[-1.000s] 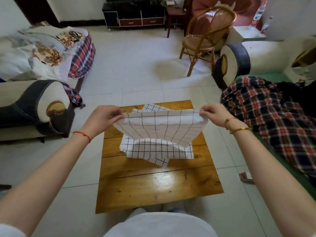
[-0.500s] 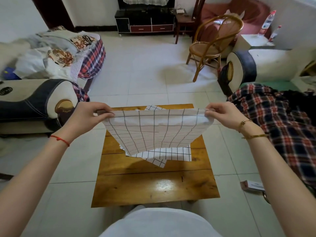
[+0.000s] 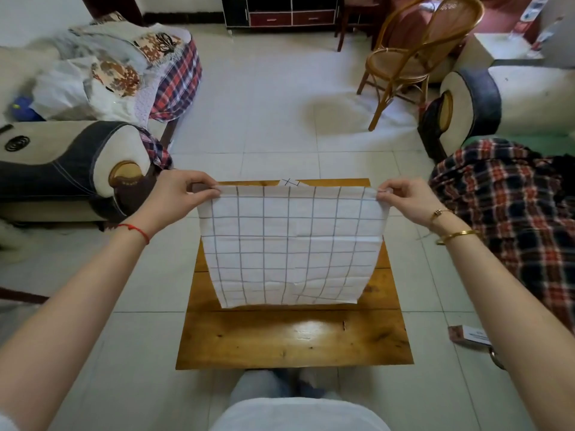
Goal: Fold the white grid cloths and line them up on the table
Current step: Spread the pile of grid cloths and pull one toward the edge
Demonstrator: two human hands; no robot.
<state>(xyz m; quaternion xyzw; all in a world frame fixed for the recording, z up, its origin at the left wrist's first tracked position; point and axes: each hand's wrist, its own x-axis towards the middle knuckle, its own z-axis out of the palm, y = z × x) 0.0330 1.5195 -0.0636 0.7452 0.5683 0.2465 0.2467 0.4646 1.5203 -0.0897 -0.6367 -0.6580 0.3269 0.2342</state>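
White grid cloth [image 3: 292, 244]: thin woven fabric, white with dark grid lines, roughly square, creased along old fold lines across the middle and near the lower edge. It hung spread flat and facing the person, top edge stretched taut, lower edge curling slightly toward the table [image 3: 292, 340]. The table was square, of glossy orange-brown wooden planks with visible knots and a bright glare patch.

Left hand [image 3: 177, 197] pinched the cloth's top left corner between thumb and curled fingers. Right hand [image 3: 404, 199] pinched the top right corner the same way. Both hands were level, well apart, with the cloth spanning the whole gap between them, held above the table's far half. The lower edge sat just over the table surface; contact could not be told.

A scrap of a second grid cloth [image 3: 289, 181] showed just behind the top edge, at the table's far side; the rest was hidden.

Left wrist carried 1 red string [image 3: 137, 233]; right wrist carried 2 gold bangles [image 3: 457, 234]
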